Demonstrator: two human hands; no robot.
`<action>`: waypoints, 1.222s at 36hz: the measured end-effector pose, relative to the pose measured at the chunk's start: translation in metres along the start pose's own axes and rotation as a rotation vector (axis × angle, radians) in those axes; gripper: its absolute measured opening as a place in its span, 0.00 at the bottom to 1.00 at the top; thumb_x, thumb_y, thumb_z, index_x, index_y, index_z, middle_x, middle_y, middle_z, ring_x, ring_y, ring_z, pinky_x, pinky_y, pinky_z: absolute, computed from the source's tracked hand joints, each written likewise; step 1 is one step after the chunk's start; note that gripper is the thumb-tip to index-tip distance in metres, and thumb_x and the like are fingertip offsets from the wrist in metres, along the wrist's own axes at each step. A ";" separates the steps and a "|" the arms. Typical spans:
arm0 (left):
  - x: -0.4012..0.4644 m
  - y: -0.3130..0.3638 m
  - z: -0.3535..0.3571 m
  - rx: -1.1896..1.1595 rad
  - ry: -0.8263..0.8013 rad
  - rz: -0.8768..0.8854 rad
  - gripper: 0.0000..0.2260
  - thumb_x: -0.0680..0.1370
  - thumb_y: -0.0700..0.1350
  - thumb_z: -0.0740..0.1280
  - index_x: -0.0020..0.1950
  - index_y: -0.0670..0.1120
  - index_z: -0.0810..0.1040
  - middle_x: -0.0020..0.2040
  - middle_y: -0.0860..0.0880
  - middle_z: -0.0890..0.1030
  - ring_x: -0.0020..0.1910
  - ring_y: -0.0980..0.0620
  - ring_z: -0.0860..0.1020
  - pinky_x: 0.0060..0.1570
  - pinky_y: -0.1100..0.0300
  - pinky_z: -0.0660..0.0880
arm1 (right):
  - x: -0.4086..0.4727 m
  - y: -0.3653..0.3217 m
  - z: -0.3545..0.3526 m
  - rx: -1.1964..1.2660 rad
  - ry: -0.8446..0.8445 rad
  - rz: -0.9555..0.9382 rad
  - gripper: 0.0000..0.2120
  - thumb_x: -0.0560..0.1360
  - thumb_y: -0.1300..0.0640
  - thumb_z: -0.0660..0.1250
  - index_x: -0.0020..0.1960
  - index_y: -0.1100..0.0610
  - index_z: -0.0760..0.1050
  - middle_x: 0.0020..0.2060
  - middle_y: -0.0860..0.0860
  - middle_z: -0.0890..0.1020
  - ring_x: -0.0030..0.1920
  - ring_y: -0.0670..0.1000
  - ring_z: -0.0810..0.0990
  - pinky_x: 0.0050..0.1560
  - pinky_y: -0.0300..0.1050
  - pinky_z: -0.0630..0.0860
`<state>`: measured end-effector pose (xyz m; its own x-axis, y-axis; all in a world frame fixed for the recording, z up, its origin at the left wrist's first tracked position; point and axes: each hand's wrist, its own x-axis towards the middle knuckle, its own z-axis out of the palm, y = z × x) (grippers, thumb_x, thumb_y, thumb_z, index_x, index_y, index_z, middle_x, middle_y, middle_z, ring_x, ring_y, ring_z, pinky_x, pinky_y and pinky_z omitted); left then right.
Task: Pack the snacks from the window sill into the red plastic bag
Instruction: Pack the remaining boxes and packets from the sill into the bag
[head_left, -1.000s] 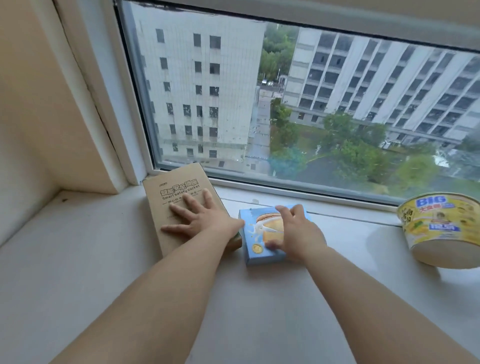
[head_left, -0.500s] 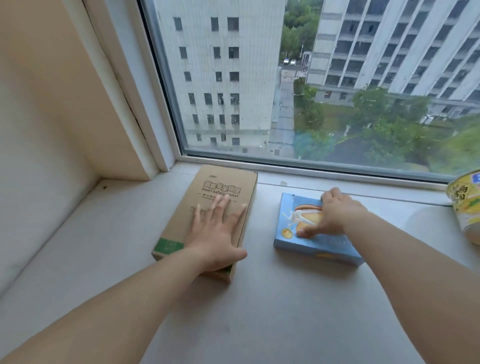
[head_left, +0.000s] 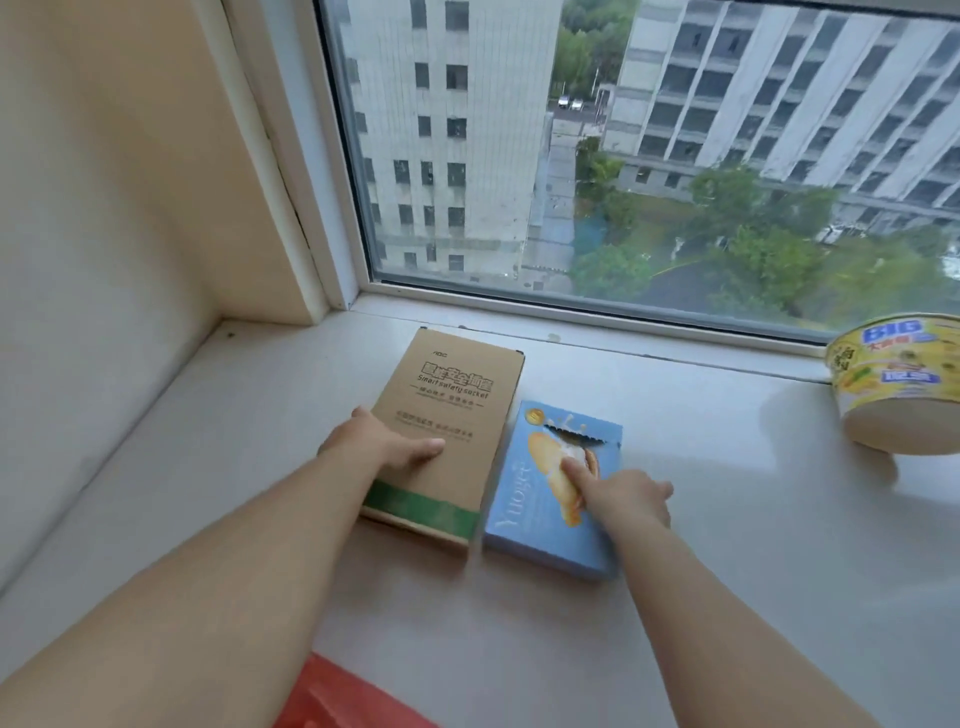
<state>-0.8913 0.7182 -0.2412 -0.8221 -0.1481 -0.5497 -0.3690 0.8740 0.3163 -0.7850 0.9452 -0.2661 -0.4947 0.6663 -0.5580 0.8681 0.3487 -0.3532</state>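
The left hand (head_left: 384, 447) grips the brown socket box (head_left: 447, 415) and the right hand (head_left: 623, 499) grips the blue biscuit box (head_left: 540, 519) at frame centre, seemingly picking up; next comes lifting toward the red plastic bag (head_left: 337, 696).

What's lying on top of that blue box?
The right hand rests on the blue box, thumb on the picture and fingers over its right edge. The print beneath the hand is hidden.

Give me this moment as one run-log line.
left hand: grips brown box edge | right hand: grips blue box | noodle bowl: on sill, untouched | red bag: below sill edge
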 end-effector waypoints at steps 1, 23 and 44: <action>-0.002 -0.002 0.002 0.022 -0.026 0.002 0.47 0.60 0.69 0.73 0.69 0.44 0.65 0.66 0.45 0.74 0.65 0.43 0.72 0.62 0.52 0.71 | -0.004 0.002 0.006 0.066 0.003 0.028 0.38 0.71 0.33 0.63 0.64 0.64 0.68 0.64 0.60 0.66 0.62 0.58 0.72 0.49 0.46 0.69; -0.119 -0.006 -0.040 -0.490 -0.155 0.062 0.29 0.64 0.63 0.74 0.58 0.49 0.73 0.51 0.47 0.80 0.51 0.44 0.79 0.55 0.48 0.77 | -0.103 0.032 -0.027 0.794 -0.208 0.034 0.19 0.66 0.62 0.75 0.56 0.61 0.75 0.47 0.62 0.82 0.44 0.62 0.83 0.46 0.61 0.80; -0.408 -0.116 -0.105 -0.786 0.435 0.544 0.19 0.73 0.54 0.70 0.56 0.47 0.67 0.49 0.54 0.75 0.46 0.54 0.75 0.35 0.69 0.69 | -0.383 0.079 -0.141 0.920 0.200 -0.681 0.20 0.63 0.55 0.74 0.48 0.56 0.66 0.37 0.45 0.73 0.37 0.45 0.73 0.35 0.39 0.68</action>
<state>-0.5585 0.6288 0.0275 -0.9889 -0.1156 0.0934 0.0476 0.3490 0.9359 -0.5213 0.8103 0.0263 -0.7609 0.6463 0.0571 0.0268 0.1191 -0.9925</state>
